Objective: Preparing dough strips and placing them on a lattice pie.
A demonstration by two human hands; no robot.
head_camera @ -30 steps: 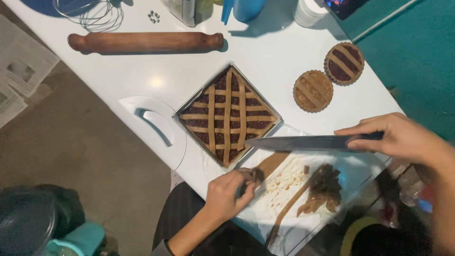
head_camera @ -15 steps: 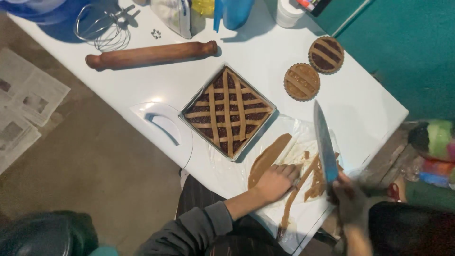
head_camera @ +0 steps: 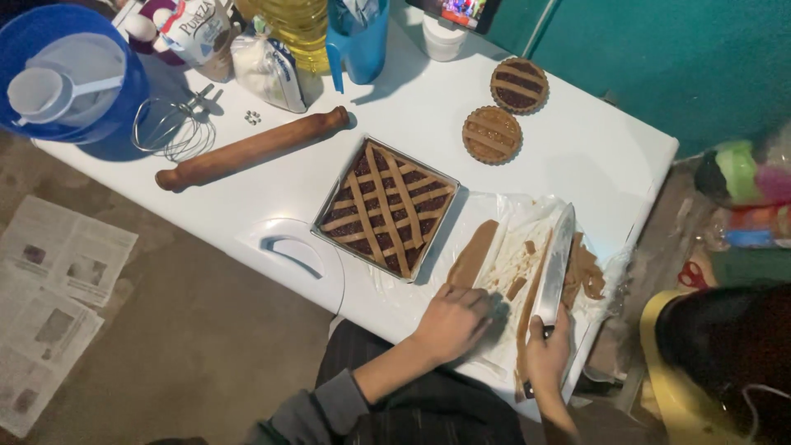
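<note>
Our right hand [head_camera: 547, 354] grips a long steel kitchen knife [head_camera: 554, 265], blade running away from us. Our left hand [head_camera: 455, 321] lies flat, holding nothing, on the clear plastic sheet [head_camera: 527, 216]; a long brown dough strip [head_camera: 472, 254] runs just beyond it, parallel, left of the blade.

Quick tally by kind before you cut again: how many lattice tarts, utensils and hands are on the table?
Square lattice tart in tin: 1
Small round lattice tarts: 2
Rolling pin: 1
Wire whisk: 1
Knife: 1
Hands: 2, left hand on the plastic sheet, right hand on the knife
Total: 8
</note>
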